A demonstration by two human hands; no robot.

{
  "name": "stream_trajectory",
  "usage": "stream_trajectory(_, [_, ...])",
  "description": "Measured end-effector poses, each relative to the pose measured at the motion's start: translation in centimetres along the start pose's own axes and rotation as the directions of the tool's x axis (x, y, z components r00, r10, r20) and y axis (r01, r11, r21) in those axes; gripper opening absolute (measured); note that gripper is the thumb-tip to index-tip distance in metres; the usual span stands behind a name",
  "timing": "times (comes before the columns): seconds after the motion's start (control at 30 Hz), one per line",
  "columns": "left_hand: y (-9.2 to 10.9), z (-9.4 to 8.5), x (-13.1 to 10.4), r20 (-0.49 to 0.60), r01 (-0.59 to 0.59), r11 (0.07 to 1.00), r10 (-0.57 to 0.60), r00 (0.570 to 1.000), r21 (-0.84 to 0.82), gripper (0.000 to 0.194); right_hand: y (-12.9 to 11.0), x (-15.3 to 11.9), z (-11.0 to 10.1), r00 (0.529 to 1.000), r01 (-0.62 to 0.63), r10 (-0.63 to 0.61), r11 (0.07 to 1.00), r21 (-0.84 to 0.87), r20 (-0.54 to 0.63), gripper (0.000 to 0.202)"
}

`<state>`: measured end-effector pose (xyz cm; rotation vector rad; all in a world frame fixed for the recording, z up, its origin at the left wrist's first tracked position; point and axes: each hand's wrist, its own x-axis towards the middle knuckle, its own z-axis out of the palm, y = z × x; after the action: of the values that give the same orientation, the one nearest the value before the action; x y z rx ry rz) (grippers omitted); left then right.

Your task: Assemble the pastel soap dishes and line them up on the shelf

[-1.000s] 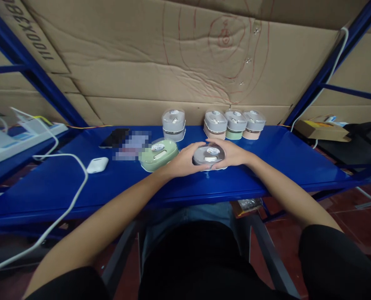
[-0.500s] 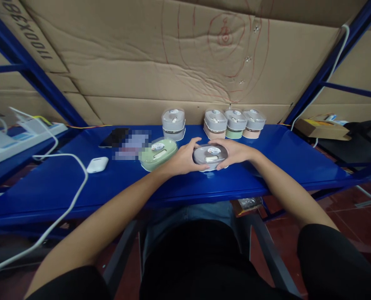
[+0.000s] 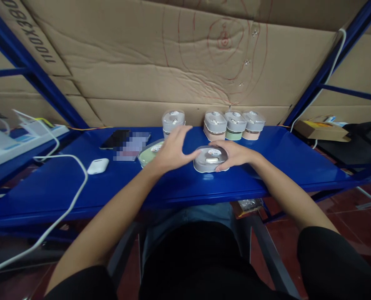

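Observation:
A grey oval lunch box (image 3: 206,160) with a clear lid, a round label and a pale clip rests near the front edge of the blue tabletop. My right hand (image 3: 235,153) holds its right end, thumb at the front and fingers behind. On the other side my left hand (image 3: 174,150) is raised with thumb and fingers apart, holding nothing; its thumb reaches close to the box's left end. Behind that hand, a green lunch box (image 3: 146,156) is partly covered.
Along the cardboard wall stand stacked lunch boxes: a grey one (image 3: 173,118) and, further right, several grey-topped ones (image 3: 234,121). A dark phone (image 3: 115,139), a blurred-out flat item (image 3: 132,146) and a white earbud case (image 3: 98,166) lie left. A white cable (image 3: 84,179) crosses the left side.
My left hand has let go of the grey lunch box and moved up and left, its fingers spreading. My right hand has stayed on the box.

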<state>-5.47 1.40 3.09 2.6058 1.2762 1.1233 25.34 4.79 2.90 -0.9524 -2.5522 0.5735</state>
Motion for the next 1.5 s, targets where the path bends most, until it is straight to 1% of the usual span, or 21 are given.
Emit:
stream_trajectory(0.07, [-0.7,-1.7,0.4,-0.078,0.128,0.977,-0.116,0.990,0.172,0.071,0.0,-0.1,0.0,1.000,-0.015,0.015,1.000,-0.013,0.013,0.115])
stream_trajectory(0.13, [-1.3,-3.2,0.6,-0.098,0.284,0.905,-0.266,0.959,0.318,0.075,0.0,-0.2,0.0,0.999,-0.038,0.038,0.999,-0.026,0.028,0.120])
stream_trajectory(0.17, [-1.6,-3.9,0.7,-0.079,0.348,0.859,-0.345,0.935,0.376,0.082,-0.1,-0.2,0.0,0.998,-0.048,0.049,0.998,-0.032,0.034,0.122])
stream_trajectory(0.23, [-2.1,-4.9,0.6,0.033,0.436,0.775,-0.504,0.863,0.457,0.101,-0.1,-0.3,-0.1,0.997,-0.061,0.063,0.997,-0.042,0.039,0.126])
stream_trajectory(0.3, [-2.6,-5.5,0.5,0.194,0.462,0.726,-0.620,0.760,0.510,0.114,0.0,-0.4,-0.3,0.998,-0.057,0.058,0.997,-0.053,0.028,0.126])
stream_trajectory(0.37, [-3.1,-5.8,0.4,0.315,0.446,0.707,-0.669,0.673,0.548,0.114,0.2,-0.5,-0.5,0.999,-0.041,0.041,0.997,-0.064,0.009,0.123])
stream_trajectory(0.4, [-3.4,-5.9,0.4,0.350,0.433,0.706,-0.676,0.649,0.561,0.109,0.4,-0.6,-0.5,0.999,-0.033,0.033,0.997,-0.069,-0.003,0.121])
stream_trajectory(0.43, [-3.6,-5.9,0.4,0.368,0.420,0.709,-0.674,0.641,0.567,0.104,0.5,-0.6,-0.6,1.000,-0.029,0.028,0.997,-0.074,-0.014,0.118])
stream_trajectory(0.5, [-4.0,-5.8,0.4,0.391,0.397,0.731,-0.650,0.651,0.554,0.096,0.6,-0.6,-0.9,0.999,-0.029,0.026,0.997,-0.077,-0.036,0.114])
stream_trajectory(0.53, [-4.1,-5.7,0.4,0.403,0.382,0.752,-0.626,0.667,0.536,0.094,0.6,-0.7,-1.0,0.999,-0.029,0.026,0.997,-0.075,-0.048,0.113])
stream_trajectory(0.6, [-4.3,-5.1,0.3,0.427,0.339,0.813,-0.548,0.719,0.473,0.094,0.5,-0.7,-1.3,0.996,-0.030,0.024,0.997,-0.066,-0.084,0.112])
stream_trajectory(0.67, [-4.2,-4.2,0.3,0.456,0.269,0.897,-0.414,0.788,0.350,0.100,0.3,-0.9,-1.6,0.988,-0.036,0.026,0.997,-0.062,-0.153,0.115])
stream_trajectory(0.73, [-3.9,-3.0,0.2,0.465,0.173,0.969,-0.238,0.853,0.179,0.109,0.1,-1.1,-1.9,0.970,-0.051,0.037,0.997,-0.053,-0.239,0.120])
stream_trajectory(0.8, [-3.5,-1.7,0.2,0.449,0.087,0.996,-0.091,0.889,0.029,0.120,-0.2,-1.2,-1.8,0.954,-0.059,0.046,0.998,-0.035,-0.297,0.126])
stream_trajectory(0.83, [-3.3,-1.0,0.1,0.435,0.068,0.998,-0.052,0.899,-0.020,0.127,-0.3,-1.2,-1.7,0.949,-0.060,0.049,0.998,-0.027,-0.311,0.128])
stream_trajectory(0.93, [-2.7,0.3,0.1,0.364,0.100,0.994,-0.076,0.928,-0.047,0.145,-0.9,-1.0,-1.1,0.944,-0.058,0.045,0.998,-0.028,-0.328,0.128])
stream_trajectory(1.0, [-2.6,0.7,0.0,0.320,0.152,0.988,-0.138,0.938,-0.020,0.147,-1.2,-0.6,-0.5,0.941,-0.059,0.043,0.998,-0.038,-0.334,0.124])
stream_trajectory(1.1, [-2.8,1.0,-0.1,0.286,0.208,0.978,-0.197,0.938,-0.006,0.139,-1.7,0.0,0.2,0.933,-0.061,0.035,0.996,-0.062,-0.359,0.120])
stream_trajectory(1.23, [-3.4,1.9,0.0,0.245,0.216,0.975,-0.195,0.950,-0.060,0.127,-2.5,1.0,1.1,0.900,-0.126,0.062,0.984,-0.122,-0.431,0.116])
stream_trajectory(1.37, [-3.3,3.1,0.1,0.183,0.232,0.968,-0.211,0.960,-0.099,0.117,-3.2,2.2,2.4,0.849,-0.261,0.146,0.951,-0.163,-0.507,0.112])
stream_trajectory(1.5, [-2.6,3.4,0.1,0.135,0.300,0.952,-0.291,0.947,-0.054,0.096,-3.5,2.9,3.4,0.791,-0.333,0.175,0.927,-0.173,-0.587,0.119])
